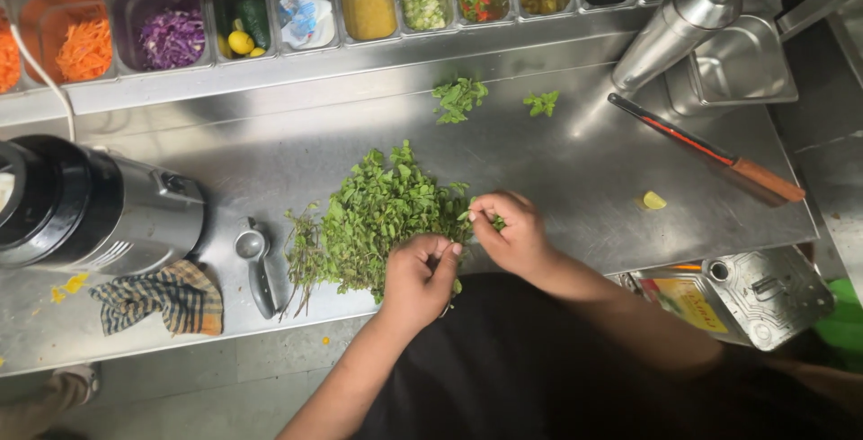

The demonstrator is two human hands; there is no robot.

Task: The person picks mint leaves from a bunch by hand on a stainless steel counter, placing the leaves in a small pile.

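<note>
Herb pile (382, 215), leafy green sprigs, looks like mint, sits mid steel counter (575, 161), just in front of the person.

Left hand (418, 278): fingers curled, pinching a thin stem at the near edge of the pile. Right hand (514, 233): fingertips closed on a small sprig at the pile's right edge, a few leaves showing past the fingers. Both hands touching the herbs, close together.

Handling, my read: v. light, soft, limp. Leaves bruise and tear easily, stems thin but tougher. Sprigs tangle, so pulling one likely drags neighbours. Best hold = pinch on the stem, not the leaf; light grip, no squeeze. Possibly damp, can't tell.

Loose stalks (301, 265) fan out at the pile's left side. Two small leaf clumps (460, 98) and (542, 103) lie apart, further back on the counter.

Around:
- blender (90, 206) on its side, far left
- checked cloth (162, 296) beside it
- small metal scoop (256, 265) between cloth and herbs
- knife w/ wooden handle (710, 152) to the right
- lemon piece (653, 200) near it
- steel tumbler (683, 26) tilted, back right
- row of ingredient bins (306, 8) along the back: grated carrot, purple cabbage, lemons, others
- oil tin (737, 296) below the counter edge, right
</note>
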